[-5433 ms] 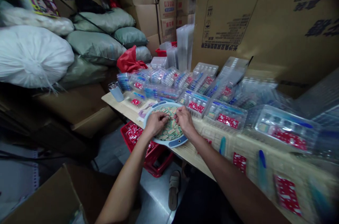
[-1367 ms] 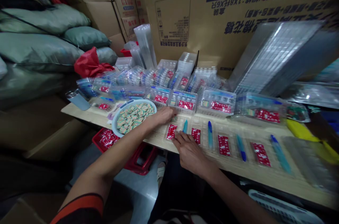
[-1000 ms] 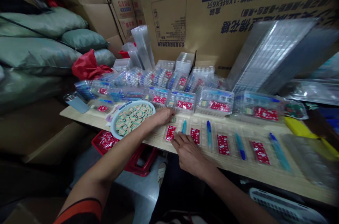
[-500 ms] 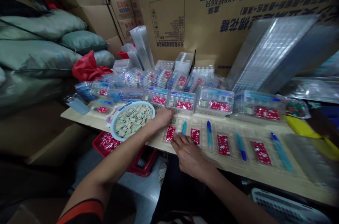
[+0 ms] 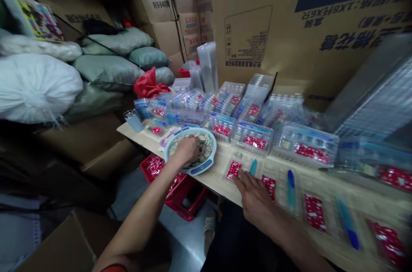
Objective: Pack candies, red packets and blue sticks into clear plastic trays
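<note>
My left hand [image 5: 188, 150] reaches into a pale blue bowl [image 5: 166, 152] of small striped pieces in beige and green, perhaps erasers. Its fingertips are blurred and partly hidden among the pieces [image 5: 207, 145]. With fingers stretched out, my right hand [image 5: 257, 194] rests at the near edge of a clear plastic tray [image 5: 246, 160]. Its fingertips touch or lie close to a red packet with white marks [image 5: 233, 170] in that tray. A teal pen [image 5: 253, 167] and a small striped piece [image 5: 238, 155] also lie there. More trays with red packets [image 5: 314, 212] and blue pens [image 5: 291, 188] run off rightward.
Filled clear packs [image 5: 255, 137] line the back of the table [image 5: 219, 162], with stacked plastic trays [image 5: 380, 87] at right. A large carton [image 5: 289, 49] stands behind. Below the table's front edge is a red crate [image 5: 185, 207] of red packets. Sacks [image 5: 38, 87] are piled at left.
My left hand has moved from the nearest tray into the bowl. A striped piece now shows in that tray. My right hand stays by the tray. The view has swung left.
</note>
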